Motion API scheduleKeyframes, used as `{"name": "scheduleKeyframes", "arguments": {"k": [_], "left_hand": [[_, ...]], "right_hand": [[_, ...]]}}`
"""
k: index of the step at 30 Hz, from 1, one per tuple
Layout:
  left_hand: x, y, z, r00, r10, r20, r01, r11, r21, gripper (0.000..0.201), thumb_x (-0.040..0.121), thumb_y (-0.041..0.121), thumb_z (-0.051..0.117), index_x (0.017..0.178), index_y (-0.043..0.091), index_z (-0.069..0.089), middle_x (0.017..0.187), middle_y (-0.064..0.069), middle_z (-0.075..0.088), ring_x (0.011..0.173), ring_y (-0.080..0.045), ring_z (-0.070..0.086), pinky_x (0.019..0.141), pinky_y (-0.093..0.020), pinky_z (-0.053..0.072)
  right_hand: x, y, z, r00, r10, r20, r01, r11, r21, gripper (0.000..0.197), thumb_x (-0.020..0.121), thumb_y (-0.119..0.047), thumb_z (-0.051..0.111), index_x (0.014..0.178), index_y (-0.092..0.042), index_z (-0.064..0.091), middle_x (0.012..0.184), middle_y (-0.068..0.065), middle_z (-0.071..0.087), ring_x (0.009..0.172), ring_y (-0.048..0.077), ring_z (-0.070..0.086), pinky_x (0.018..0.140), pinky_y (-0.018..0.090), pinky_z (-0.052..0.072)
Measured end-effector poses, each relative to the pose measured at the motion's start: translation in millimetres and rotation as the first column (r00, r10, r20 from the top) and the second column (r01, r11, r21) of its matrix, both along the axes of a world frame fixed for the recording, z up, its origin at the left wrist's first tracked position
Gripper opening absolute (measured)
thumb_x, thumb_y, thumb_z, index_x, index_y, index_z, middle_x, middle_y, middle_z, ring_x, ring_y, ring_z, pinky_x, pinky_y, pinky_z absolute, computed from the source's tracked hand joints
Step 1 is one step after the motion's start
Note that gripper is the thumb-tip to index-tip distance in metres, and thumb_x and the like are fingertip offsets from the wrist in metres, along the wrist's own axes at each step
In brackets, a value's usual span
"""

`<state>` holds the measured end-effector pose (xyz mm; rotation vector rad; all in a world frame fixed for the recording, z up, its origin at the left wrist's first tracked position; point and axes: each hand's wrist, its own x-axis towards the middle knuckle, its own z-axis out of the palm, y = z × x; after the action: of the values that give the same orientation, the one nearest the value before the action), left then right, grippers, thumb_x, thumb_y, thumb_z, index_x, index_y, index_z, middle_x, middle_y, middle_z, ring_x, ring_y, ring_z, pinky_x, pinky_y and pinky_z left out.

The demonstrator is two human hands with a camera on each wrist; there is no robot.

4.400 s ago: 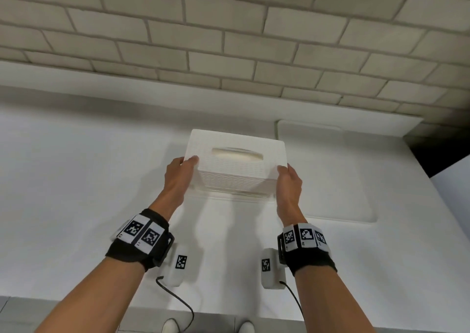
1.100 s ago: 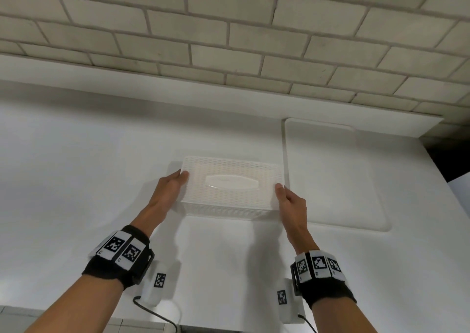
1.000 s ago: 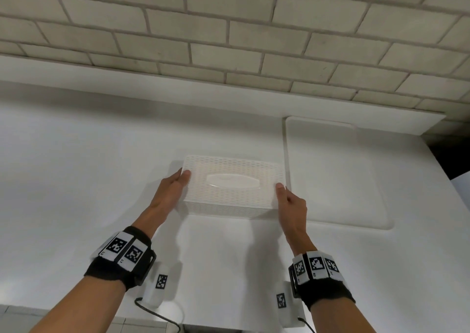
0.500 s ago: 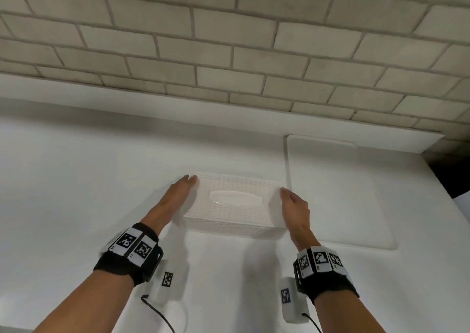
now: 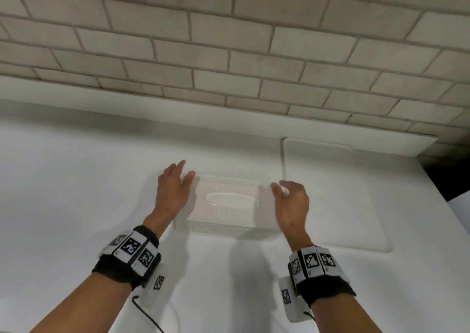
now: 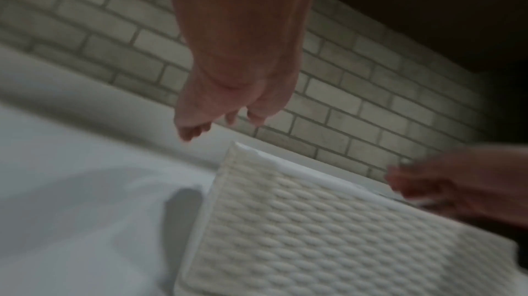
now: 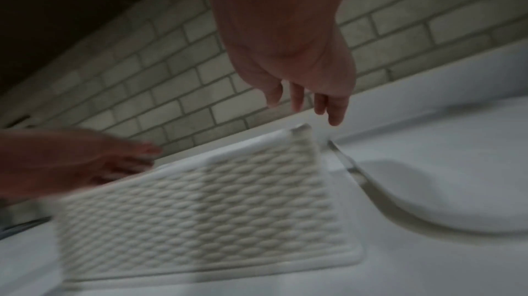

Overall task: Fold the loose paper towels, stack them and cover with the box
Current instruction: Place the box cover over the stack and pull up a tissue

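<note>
A brick wall (image 5: 229,40) is filling the upper half of the head view, and a white bench (image 5: 76,205) is spreading across the lower half. A white board (image 5: 330,193) is lying flat on the bench at centre right. The white perforated tissue box (image 5: 226,203), with an oval slot in its top, is sitting on the bench at the centre of the frame, just left of the board. No paper towels are being shown; whether any are lying under the box cannot be told. The left hand (image 5: 173,193) is being held beside the box's left end with fingers straight and spread, nothing being gripped. The right hand (image 5: 290,203) is being held beside the right end with fingers loosely bent, nothing being gripped. Marker-covered bands (image 5: 129,256) are being worn on both wrists.
</note>
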<state>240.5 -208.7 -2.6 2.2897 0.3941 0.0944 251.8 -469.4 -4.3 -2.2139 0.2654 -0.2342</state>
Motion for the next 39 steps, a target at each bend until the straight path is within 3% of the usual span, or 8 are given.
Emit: {"name": "scheduleKeyframes", "arguments": {"k": [2, 5, 9, 14, 23, 29, 35, 39], "left_hand": [[-2.8, -12.2, 8.3, 0.964, -0.137, 0.228, 0.119, 0.989, 0.089, 0.026, 0.088, 0.023, 0.067, 0.114, 0.020, 0.069, 0.133, -0.009, 0.057, 0.124, -0.028, 0.046, 0.106, -0.041, 0.036], [-9.0, -38.6, 12.9, 0.882, -0.428, 0.196, 0.379, 0.892, 0.246, 0.014, 0.079, 0.020, 0.076, 0.091, 0.027, 0.077, 0.116, 0.004, 0.064, 0.111, -0.018, 0.049, 0.094, -0.031, 0.037], [-8.6, -50.6, 2.1, 0.892, -0.447, 0.060, 0.414, 0.864, 0.285, 0.020, 0.084, 0.028, 0.071, 0.103, 0.026, 0.076, 0.123, 0.005, 0.061, 0.119, -0.016, 0.045, 0.094, -0.024, 0.030], [-3.7, -50.7, -0.6, 0.894, -0.448, 0.022, 0.412, 0.839, 0.355, 0.028, 0.087, 0.033, 0.066, 0.113, 0.024, 0.072, 0.126, 0.005, 0.060, 0.120, -0.018, 0.045, 0.097, -0.029, 0.032], [11.1, -50.2, 1.3, 0.848, -0.528, -0.040, 0.478, 0.732, 0.486, 0.027, 0.079, 0.045, 0.069, 0.101, 0.030, 0.077, 0.119, 0.010, 0.054, 0.112, -0.014, 0.045, 0.086, -0.025, 0.023], [8.0, -42.8, -9.7, 0.831, -0.551, 0.074, 0.483, 0.782, 0.393, 0.017, 0.086, 0.035, 0.067, 0.094, 0.025, 0.077, 0.121, 0.010, 0.058, 0.116, -0.013, 0.048, 0.088, -0.025, 0.020], [1.9, -38.7, -21.3, 0.856, -0.503, 0.118, 0.471, 0.853, 0.225, 0.015, 0.086, 0.026, 0.068, 0.098, 0.017, 0.074, 0.133, 0.003, 0.054, 0.123, -0.015, 0.047, 0.098, -0.026, 0.023], [2.8, -40.3, -22.6, 0.884, -0.437, 0.162, 0.432, 0.899, 0.069, 0.012, 0.084, 0.019, 0.072, 0.093, 0.013, 0.075, 0.130, 0.001, 0.055, 0.119, -0.017, 0.052, 0.107, -0.040, 0.037]], "right_hand": [[-4.9, 14.8, 0.5, 0.983, 0.148, 0.106, -0.142, 0.988, -0.061, 0.006, 0.084, -0.015, 0.070, 0.082, -0.018, 0.074, 0.096, 0.004, 0.065, 0.096, 0.021, 0.056, 0.078, 0.019, 0.039], [-4.8, 36.3, -7.0, 0.928, 0.372, 0.026, -0.369, 0.926, -0.079, 0.010, 0.079, -0.013, 0.075, 0.080, -0.022, 0.078, 0.092, 0.001, 0.065, 0.097, 0.024, 0.058, 0.083, 0.027, 0.048], [-5.3, 44.4, -9.2, 0.897, 0.430, -0.106, -0.436, 0.899, -0.046, 0.020, 0.079, -0.015, 0.076, 0.099, -0.019, 0.076, 0.097, -0.001, 0.057, 0.104, 0.025, 0.056, 0.093, 0.038, 0.050], [-5.6, 44.7, -7.6, 0.910, 0.389, -0.142, -0.407, 0.904, -0.131, 0.023, 0.089, -0.022, 0.067, 0.110, -0.016, 0.072, 0.097, -0.003, 0.049, 0.102, 0.015, 0.044, 0.083, 0.023, 0.038], [-6.1, 44.7, -10.3, 0.908, 0.401, -0.124, -0.418, 0.888, -0.190, 0.023, 0.091, -0.019, 0.064, 0.111, -0.015, 0.072, 0.096, -0.003, 0.046, 0.096, 0.012, 0.036, 0.085, 0.023, 0.036], [-4.5, 44.0, -2.3, 0.890, 0.428, -0.153, -0.450, 0.880, -0.151, 0.025, 0.087, -0.028, 0.068, 0.111, -0.021, 0.072, 0.107, 0.001, 0.052, 0.106, 0.017, 0.042, 0.094, 0.029, 0.040], [-2.5, 50.0, -2.7, 0.904, 0.402, -0.148, -0.427, 0.876, -0.226, 0.013, 0.087, -0.027, 0.068, 0.094, -0.019, 0.074, 0.106, 0.002, 0.053, 0.105, 0.020, 0.047, 0.089, 0.035, 0.045], [-1.9, 49.8, -5.3, 0.919, 0.377, -0.117, -0.386, 0.920, -0.070, 0.004, 0.083, -0.025, 0.073, 0.085, -0.022, 0.074, 0.096, -0.009, 0.050, 0.104, 0.021, 0.054, 0.092, 0.040, 0.048]]}}
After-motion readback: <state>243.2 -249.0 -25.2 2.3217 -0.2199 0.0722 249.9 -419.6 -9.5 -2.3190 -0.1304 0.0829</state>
